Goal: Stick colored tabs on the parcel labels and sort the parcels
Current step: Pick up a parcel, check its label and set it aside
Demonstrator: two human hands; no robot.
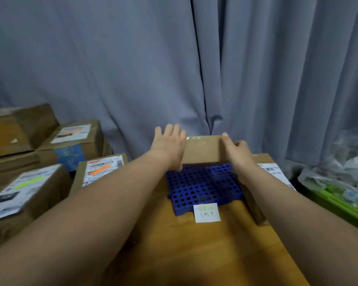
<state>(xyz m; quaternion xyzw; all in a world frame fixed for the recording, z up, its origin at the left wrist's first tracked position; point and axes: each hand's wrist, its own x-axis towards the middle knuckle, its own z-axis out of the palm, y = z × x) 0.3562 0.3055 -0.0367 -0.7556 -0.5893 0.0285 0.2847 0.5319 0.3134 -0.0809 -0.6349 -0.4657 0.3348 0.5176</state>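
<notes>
Looks like they're grabbing the brown taped cardboard parcel [204,149] at the far edge of the wooden table [194,250], behind the blue perforated plastic tray [203,182], from both ends to pull it in for tabbing: left hand [170,145] flat, fingers spread, right hand [239,150] curled round its corner.

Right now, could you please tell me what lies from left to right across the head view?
Green-tabbed box, nearer orange-tabbed box, left hand, brown parcel, right hand, labelled parcel, green crate.
</notes>
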